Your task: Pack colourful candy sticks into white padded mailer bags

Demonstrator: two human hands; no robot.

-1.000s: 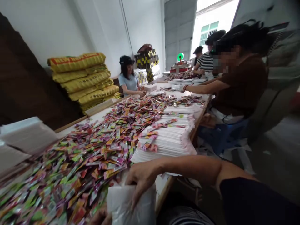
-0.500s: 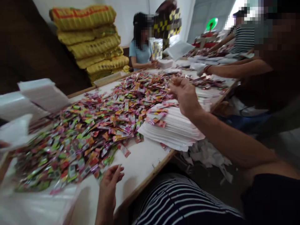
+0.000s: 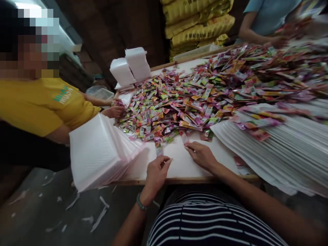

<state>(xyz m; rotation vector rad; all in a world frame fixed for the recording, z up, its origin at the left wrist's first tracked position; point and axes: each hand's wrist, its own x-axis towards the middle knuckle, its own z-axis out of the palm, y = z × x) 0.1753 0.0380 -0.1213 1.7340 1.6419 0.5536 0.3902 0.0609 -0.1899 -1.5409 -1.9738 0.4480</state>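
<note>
A wide heap of small colourful sachets covers the table. My right hand is low over the white tabletop at the heap's front edge, its thumb and forefinger closed on the end of a pinkish sachet. To its left, my left hand has thumb and forefinger pinched together; what they hold, if anything, is too small to make out. Just beyond its knuckles a single sachet sticks out from the heap. On the right, several loose sachets lie on a fanned stack of white pouches.
Another stack of white pouches stands at the table's left corner. Two more white stacks are at the back. A person in yellow handles sachets at left; a person in blue works across. Yellow sacks are piled behind.
The view has swung left, bringing the person in yellow into sight. My right hand has come down from above the pouch stack to the sachets, nearer my left hand.
</note>
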